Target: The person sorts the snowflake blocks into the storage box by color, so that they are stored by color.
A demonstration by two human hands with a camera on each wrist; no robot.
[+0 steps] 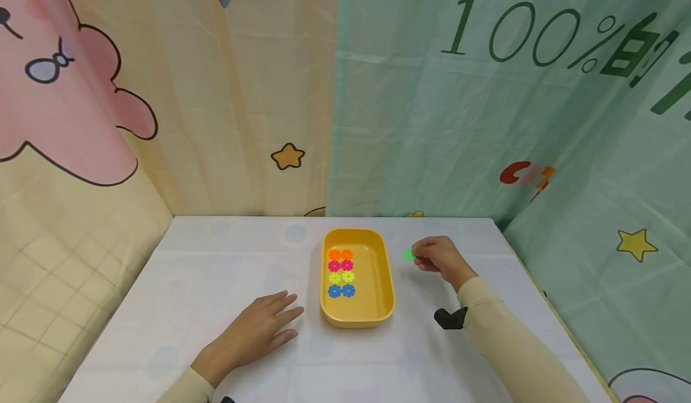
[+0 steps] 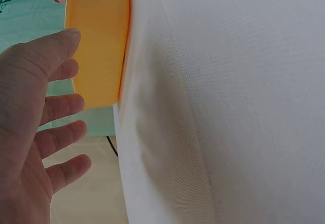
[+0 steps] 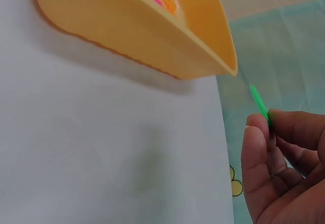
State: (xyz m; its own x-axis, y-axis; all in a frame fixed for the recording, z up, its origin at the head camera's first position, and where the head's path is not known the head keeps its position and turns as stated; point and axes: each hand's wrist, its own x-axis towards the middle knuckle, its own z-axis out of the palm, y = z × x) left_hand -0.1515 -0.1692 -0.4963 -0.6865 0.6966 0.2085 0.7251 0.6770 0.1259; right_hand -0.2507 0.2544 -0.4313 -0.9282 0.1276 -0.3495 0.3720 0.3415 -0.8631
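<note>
My right hand (image 1: 439,258) pinches a flat green snowflake disc (image 1: 408,254) by its edge, between thumb and fingers, to the right of a yellow tray (image 1: 373,289). In the right wrist view the green disc (image 3: 259,102) shows edge-on, apart from the tray wall (image 3: 127,26). Inside the tray, on its left side, notched discs lie in pairs: orange (image 1: 335,255), pink (image 1: 334,265), yellow-green (image 1: 335,277) and blue (image 1: 335,291). My left hand (image 1: 256,331) is left of the tray, fingers spread and holding nothing; its fingers (image 2: 63,137) look loosely extended in the left wrist view.
A white cloth covers the table (image 1: 243,259). Printed curtains (image 1: 432,121) hang behind it and at both sides. A black strap end (image 1: 450,318) sticks out by the right sleeve (image 1: 507,331).
</note>
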